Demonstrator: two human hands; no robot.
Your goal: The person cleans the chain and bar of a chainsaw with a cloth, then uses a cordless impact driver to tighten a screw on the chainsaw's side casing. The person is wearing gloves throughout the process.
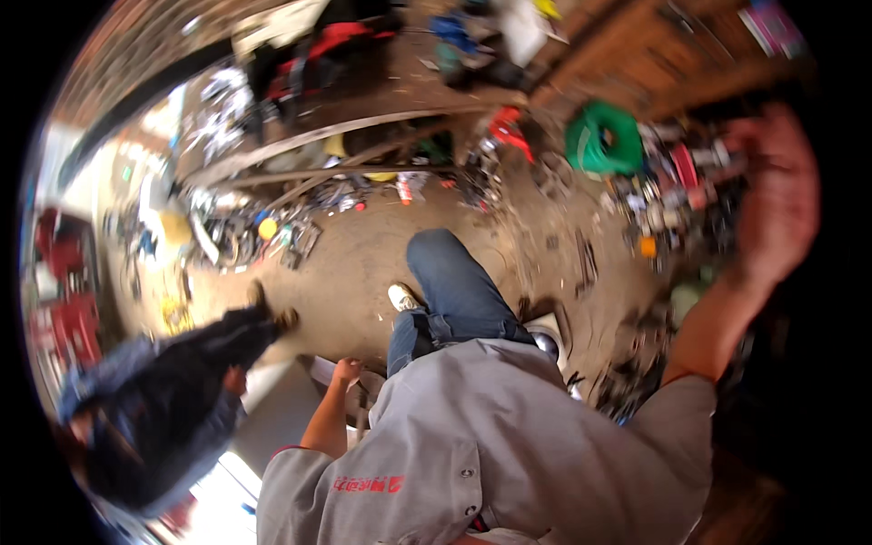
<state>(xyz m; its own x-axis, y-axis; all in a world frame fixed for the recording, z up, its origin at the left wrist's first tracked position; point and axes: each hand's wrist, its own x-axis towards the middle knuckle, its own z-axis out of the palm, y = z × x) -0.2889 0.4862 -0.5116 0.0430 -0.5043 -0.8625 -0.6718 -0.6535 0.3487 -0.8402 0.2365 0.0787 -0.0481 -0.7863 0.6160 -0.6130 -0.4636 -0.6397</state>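
My right hand (779, 195) is raised at the right, its fingers smeared by motion. It is nearest to a heap of small parts (668, 204), and I cannot make out whether it touches any of them. Beside that heap stands a green plastic container (603, 138). My left hand (346, 371) is low beside my left thigh, with its fingers curled in. A light grey panel or box (286, 404) lies next to it; what the fingers hold, if anything, is too small to tell.
Another person in dark clothing (173, 400) is at the left. A wooden workbench (409, 86) with clutter on and beneath it runs along the far side. A wooden cabinet (654, 59) stands far right. Dark metal pieces (631, 368) lie on the dirt floor (354, 263) at the right.
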